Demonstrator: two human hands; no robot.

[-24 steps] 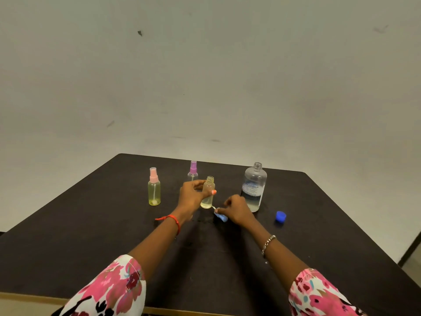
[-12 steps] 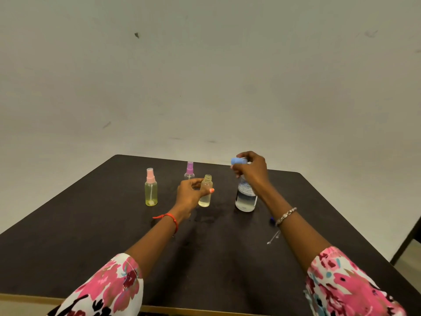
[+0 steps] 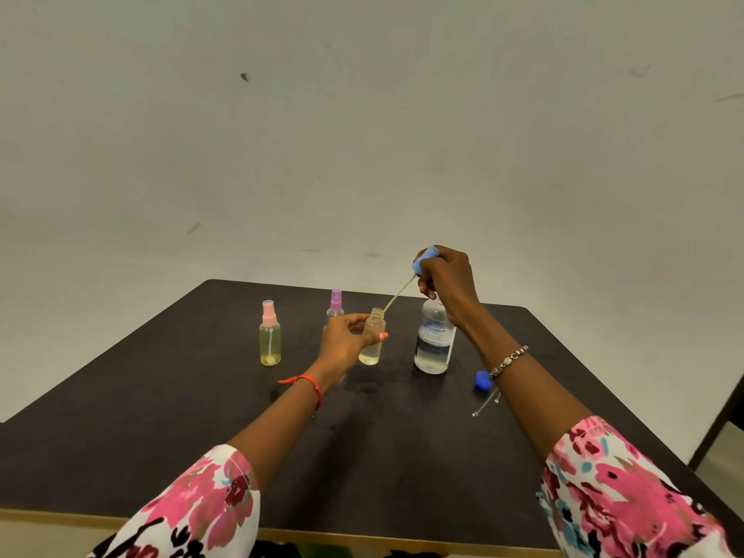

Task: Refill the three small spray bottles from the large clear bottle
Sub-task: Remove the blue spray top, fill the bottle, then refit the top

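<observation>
1. Dark desk [image 3: 169, 428] against a plain pale wall carries all the bottles; the pink-capped spray bottle [image 3: 269, 334] and the purple-capped spray bottle [image 3: 335, 304] stand where they stood a second ago.
2. Left hand [image 3: 346, 342] keeps its grip closed around the uncapped small bottle [image 3: 373, 336], upright on the desk, as before.
3. Right hand [image 3: 447, 281] pinches the light blue spray head [image 3: 422, 260]. A second ago it was low on the desk; now it is raised, its dip tube [image 3: 398, 294] slanting down to the small bottle's mouth.
4. Large clear bottle [image 3: 434, 340] stands open just right of the small bottle, partly behind the right wrist.
5. Blue cap [image 3: 482, 381] lies on the desk beside the right forearm.
</observation>
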